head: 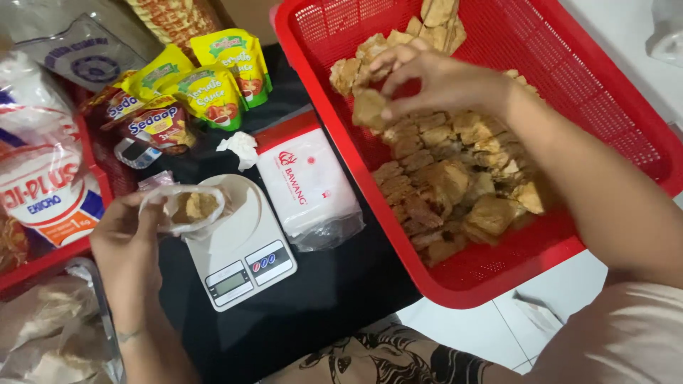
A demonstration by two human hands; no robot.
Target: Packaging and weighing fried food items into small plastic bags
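Lying on white floor tiles (455, 331), a black cloth (334, 284) underlies fingers clamping fried pieces (370, 108) and bag (181, 210).

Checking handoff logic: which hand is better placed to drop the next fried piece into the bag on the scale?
Right. The right hand already pinches a fried piece over the red basket, while the left hand holds the small plastic bag open at the scale.

Both forearms are seen bare, with no sleeves reaching the wrists. A thin dark marking is seen across the left wrist (130, 334). The right upper arm is covered by a pale, beige-pink short sleeve (626, 334). No rings or watch can be made out.
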